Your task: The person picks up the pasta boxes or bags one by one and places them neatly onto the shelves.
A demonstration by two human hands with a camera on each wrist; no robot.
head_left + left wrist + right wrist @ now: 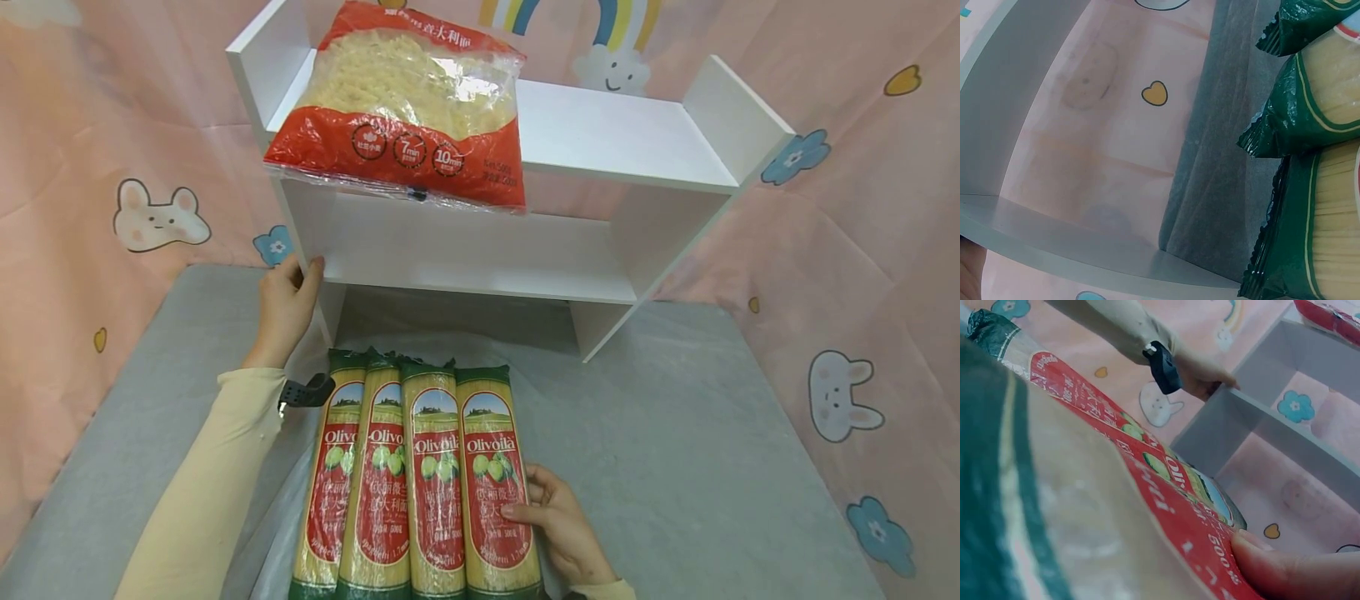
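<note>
My left hand [285,307] grips the left side panel of a white shelf unit [480,248], thumb on its front edge. In the right wrist view that hand [1207,376] shows at the panel's edge. Below the shelf, several long spaghetti packs [435,467] with green ends and red labels lie side by side. My right hand [564,527] holds the rightmost spaghetti pack [495,475] by its right side, its thumb [1272,562] on the red label. The left wrist view catches the packs' green crimped ends [1279,231] near the shelf.
A red and clear bag of pasta [405,96] lies on the top board at the left, overhanging the front edge. Grey cloth [675,467] covers the table. A pink patterned curtain [847,250] hangs behind and at both sides.
</note>
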